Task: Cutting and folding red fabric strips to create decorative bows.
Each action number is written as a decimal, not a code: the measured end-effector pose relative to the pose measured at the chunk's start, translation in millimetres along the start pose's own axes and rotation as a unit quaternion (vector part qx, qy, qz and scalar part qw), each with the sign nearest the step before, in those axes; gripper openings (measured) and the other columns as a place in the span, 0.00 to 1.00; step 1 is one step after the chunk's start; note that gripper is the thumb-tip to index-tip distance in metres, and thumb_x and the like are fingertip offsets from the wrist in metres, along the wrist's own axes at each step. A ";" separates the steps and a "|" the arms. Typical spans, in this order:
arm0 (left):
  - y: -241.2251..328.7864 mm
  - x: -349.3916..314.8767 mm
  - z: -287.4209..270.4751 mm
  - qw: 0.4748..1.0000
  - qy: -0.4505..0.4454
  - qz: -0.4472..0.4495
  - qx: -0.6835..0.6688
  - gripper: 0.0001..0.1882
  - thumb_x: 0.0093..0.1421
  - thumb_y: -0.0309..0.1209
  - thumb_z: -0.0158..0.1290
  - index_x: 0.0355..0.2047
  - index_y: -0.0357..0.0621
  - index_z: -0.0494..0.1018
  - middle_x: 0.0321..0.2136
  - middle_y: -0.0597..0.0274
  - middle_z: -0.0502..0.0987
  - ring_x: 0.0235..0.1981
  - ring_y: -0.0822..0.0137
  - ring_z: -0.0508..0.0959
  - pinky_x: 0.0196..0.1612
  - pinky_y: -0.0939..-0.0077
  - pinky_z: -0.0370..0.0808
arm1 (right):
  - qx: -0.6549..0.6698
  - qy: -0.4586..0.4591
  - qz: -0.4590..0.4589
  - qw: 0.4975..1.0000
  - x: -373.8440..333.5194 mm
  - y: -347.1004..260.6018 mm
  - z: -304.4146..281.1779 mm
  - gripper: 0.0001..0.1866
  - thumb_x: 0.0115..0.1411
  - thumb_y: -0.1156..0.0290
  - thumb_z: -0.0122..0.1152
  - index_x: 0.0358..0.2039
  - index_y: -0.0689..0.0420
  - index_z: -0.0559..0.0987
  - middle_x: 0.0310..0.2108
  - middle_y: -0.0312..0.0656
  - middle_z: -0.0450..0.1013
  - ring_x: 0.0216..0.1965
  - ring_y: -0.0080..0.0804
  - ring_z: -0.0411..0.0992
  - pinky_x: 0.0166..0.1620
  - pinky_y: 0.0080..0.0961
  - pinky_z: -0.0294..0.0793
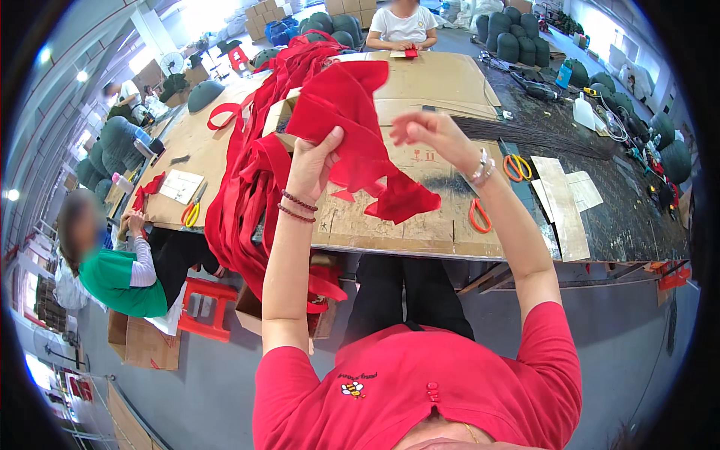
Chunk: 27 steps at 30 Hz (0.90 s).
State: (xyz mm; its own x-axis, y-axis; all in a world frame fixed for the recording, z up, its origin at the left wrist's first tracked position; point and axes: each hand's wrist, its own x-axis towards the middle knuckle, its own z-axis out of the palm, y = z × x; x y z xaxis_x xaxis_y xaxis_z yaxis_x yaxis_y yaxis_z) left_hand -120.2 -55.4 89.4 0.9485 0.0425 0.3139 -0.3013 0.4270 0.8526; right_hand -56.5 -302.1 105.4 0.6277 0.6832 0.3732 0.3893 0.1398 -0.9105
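Note:
My left hand (313, 163) is raised over the near side of the table, its thumb pressed on a red fabric piece (337, 97). The cloth stands up above the hand, and a loose end hangs down to the right, over the cardboard. To the right of the cloth is my right hand (441, 139), slightly blurred, with loosely bent fingers and nothing visible in them. Just left of my left hand, a long heap of red fabric strips (247, 180) runs across the table and spills over its front edge.
Brown cardboard (420, 232) covers the table before me. Orange-handled scissors (480, 216) and another pair of scissors (517, 168) lie to the right, near pale flat strips (561, 206). Dark thin rods (525, 129) lie beyond. One person (120, 277) sits at left, another (403, 26) across the table.

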 end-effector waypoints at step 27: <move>-16.4 -13.1 29.1 0.982 0.011 0.085 -0.167 0.21 0.58 0.28 0.56 0.51 0.40 0.66 0.44 0.62 0.74 0.45 0.67 0.75 0.48 0.73 0.72 | 0.208 0.217 -0.057 0.952 18.5 -4.3 26.7 0.15 0.55 0.76 0.62 0.45 0.60 0.76 0.40 0.37 0.76 0.38 0.20 0.74 0.43 0.21 0.74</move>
State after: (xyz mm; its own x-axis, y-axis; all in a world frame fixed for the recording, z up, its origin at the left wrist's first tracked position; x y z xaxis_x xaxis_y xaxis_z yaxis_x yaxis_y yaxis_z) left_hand -130.5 -89.2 83.5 0.8903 0.1560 0.4277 -0.4095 0.6848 0.6027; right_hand -64.6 -270.8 111.5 0.8521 0.2979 0.4303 0.2276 0.5294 -0.8173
